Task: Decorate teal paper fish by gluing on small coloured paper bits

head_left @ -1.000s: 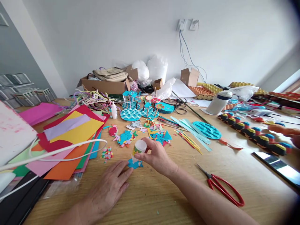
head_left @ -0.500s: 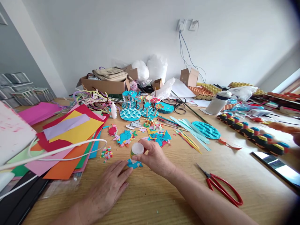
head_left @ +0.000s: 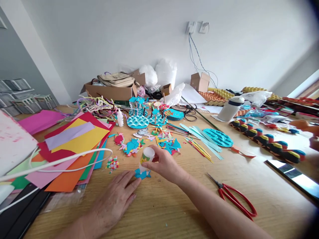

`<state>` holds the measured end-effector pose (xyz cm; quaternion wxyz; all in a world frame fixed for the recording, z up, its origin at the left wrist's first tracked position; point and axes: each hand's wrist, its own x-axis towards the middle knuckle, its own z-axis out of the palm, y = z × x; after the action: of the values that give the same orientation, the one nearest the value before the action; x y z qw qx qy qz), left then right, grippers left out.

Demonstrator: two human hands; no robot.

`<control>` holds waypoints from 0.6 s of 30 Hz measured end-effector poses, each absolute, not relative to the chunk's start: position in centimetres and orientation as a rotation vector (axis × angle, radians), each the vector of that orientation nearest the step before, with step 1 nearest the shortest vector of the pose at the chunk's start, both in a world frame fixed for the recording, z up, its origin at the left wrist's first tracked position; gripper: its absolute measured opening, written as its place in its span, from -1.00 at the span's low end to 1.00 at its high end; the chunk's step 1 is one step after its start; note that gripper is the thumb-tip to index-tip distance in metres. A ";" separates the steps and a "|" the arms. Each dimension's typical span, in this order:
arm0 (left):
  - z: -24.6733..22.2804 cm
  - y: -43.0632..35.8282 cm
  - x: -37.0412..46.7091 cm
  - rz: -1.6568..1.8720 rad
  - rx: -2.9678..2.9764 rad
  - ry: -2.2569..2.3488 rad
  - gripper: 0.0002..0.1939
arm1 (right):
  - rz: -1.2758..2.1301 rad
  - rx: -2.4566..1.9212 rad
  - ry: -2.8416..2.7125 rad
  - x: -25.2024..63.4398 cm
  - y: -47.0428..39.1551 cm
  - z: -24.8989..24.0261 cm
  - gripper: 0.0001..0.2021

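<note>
My right hand (head_left: 166, 165) grips a white glue stick (head_left: 147, 156) with a yellow-green label, thumb on the near side. The stick's lower end is over a small blue paper fish (head_left: 143, 174) on the table; whether it touches cannot be made out. My left hand (head_left: 116, 196) lies flat with fingers stretched out, its fingertips at the fish's left edge. To the left of the fish is a little pile of coloured paper dots (head_left: 113, 163). Behind it lie blue paper cutouts (head_left: 132, 146) and more cut paper pieces (head_left: 169, 145).
Red-handled scissors (head_left: 234, 196) lie right of my right forearm. Stacked coloured paper (head_left: 82, 136) and a white cable (head_left: 74, 155) fill the left. Paper strips (head_left: 199, 149), a white glue bottle (head_left: 120, 118) and a white tumbler (head_left: 229, 109) stand or lie farther back. Another person's hand (head_left: 314, 142) shows at the right edge.
The glue stick has tilted and risen slightly, showing more of its label. My left hand stays in place. At the right edge, the other person's hand has shifted.
</note>
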<state>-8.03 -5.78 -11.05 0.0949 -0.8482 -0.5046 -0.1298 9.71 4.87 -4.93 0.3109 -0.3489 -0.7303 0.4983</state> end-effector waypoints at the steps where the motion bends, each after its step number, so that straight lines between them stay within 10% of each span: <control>1: -11.0 -5.7 -8.0 -0.384 -2.505 -1.479 -0.64 | 1.408 -0.910 -1.807 9.8 5.1 -5.0 -0.70; 18: -12.1 -5.3 -8.6 -0.707 -2.478 -1.382 -0.45 | 2.053 -0.808 -0.736 10.2 6.1 -5.2 -0.67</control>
<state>-8.64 -5.31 -12.12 0.1086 -0.8424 -0.4698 -0.2404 10.16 6.07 -5.18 0.3968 -0.3190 -0.2906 0.8101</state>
